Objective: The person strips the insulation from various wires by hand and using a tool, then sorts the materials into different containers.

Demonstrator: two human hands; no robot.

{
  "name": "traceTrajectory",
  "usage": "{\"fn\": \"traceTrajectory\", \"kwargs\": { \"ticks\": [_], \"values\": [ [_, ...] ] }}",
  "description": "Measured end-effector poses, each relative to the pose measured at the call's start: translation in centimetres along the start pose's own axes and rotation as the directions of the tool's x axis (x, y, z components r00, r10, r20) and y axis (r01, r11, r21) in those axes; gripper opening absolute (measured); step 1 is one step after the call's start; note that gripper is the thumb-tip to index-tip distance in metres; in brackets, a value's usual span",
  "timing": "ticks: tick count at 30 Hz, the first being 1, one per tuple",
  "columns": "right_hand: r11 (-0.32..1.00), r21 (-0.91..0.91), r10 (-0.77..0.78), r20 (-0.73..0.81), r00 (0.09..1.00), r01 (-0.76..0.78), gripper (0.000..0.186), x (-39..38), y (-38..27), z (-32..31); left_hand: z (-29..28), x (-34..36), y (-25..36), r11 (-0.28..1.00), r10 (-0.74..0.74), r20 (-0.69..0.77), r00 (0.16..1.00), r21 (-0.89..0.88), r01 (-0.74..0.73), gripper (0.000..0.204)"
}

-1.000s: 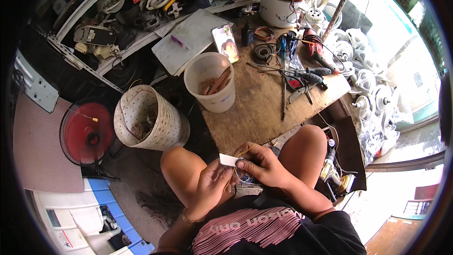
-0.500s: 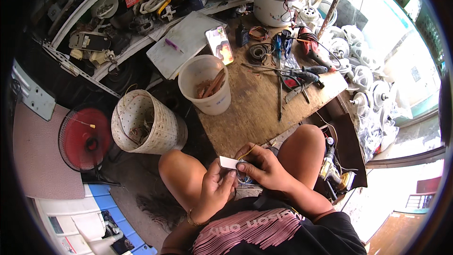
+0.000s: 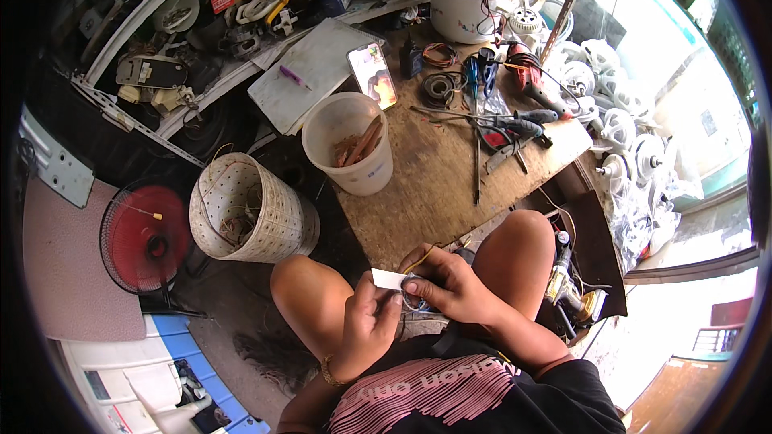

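Between my knees, my left hand (image 3: pixel 372 317) pinches the lower left part of a small white flat piece (image 3: pixel 388 279), like card or stiff paper. My right hand (image 3: pixel 444 281) closes on its right end, the thumb lying across it. A yellow wire (image 3: pixel 418 261) comes out by the right index finger. Just below the fingers hang thin blue and white wires (image 3: pixel 416 304), partly hidden by the hands; what they join to cannot be made out.
A wooden table (image 3: pixel 402 221) ahead holds a translucent bucket (image 3: pixel 348 145) with brown strips, a lit phone (image 3: pixel 372 76), pliers (image 3: pixel 523 122), screwdrivers (image 3: pixel 474 80) and a red power tool (image 3: pixel 531 80). Left stand a white perforated bin (image 3: pixel 253 209) and a red fan (image 3: pixel 153 237). A tool box (image 3: pixel 603 273) lies right.
Both hands keep their grip on the white piece, which has shifted very slightly. The blue and white wires below show a little differently. The view has moved marginally.
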State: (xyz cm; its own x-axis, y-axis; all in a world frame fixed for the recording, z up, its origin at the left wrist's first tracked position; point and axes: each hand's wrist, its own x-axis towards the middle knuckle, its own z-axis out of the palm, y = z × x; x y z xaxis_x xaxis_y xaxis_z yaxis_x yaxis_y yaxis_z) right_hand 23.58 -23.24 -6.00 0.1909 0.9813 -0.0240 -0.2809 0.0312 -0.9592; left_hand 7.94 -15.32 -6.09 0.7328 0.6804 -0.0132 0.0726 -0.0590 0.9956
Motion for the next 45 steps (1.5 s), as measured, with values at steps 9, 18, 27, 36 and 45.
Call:
{"fn": "traceTrajectory", "kwargs": {
  "ticks": [9, 18, 27, 36, 45],
  "values": [
    [0.995, -0.1, 0.0, -0.042, 0.999, -0.004, 0.017, 0.2, 0.6, -0.3, 0.2, 0.4, -0.1, 0.999, 0.01, 0.028, 1.0, -0.049, -0.009, 0.016],
    [1.0, -0.028, 0.005, -0.05, 0.999, -0.007, 0.018, 0.4, 0.4, 0.6, 0.4, 0.2, -0.3, 0.999, 0.013, -0.076, 0.997, 0.041, -0.01, 0.012],
    [0.995, -0.051, 0.088, -0.033, 0.996, -0.089, 0.019, 0.7, -0.3, 0.1, 0.3, 0.3, 0.1, 0.993, 0.064, -0.054, 0.997, 0.106, -0.058, 0.011],
    [0.999, -0.034, 0.023, -0.03, 0.999, -0.024, 0.021, 0.6, 0.3, 0.3, 0.3, 0.4, 0.1, 0.975, 0.071, -0.083, 0.994, 0.217, -0.052, 0.01],
    [0.996, -0.089, 0.012, -0.071, 0.997, -0.018, 0.02, 0.5, 0.5, 0.4, 0.4, 0.6, 0.2, 0.945, 0.149, -0.098, 0.984, 0.307, -0.113, 0.009]
  ]
}}
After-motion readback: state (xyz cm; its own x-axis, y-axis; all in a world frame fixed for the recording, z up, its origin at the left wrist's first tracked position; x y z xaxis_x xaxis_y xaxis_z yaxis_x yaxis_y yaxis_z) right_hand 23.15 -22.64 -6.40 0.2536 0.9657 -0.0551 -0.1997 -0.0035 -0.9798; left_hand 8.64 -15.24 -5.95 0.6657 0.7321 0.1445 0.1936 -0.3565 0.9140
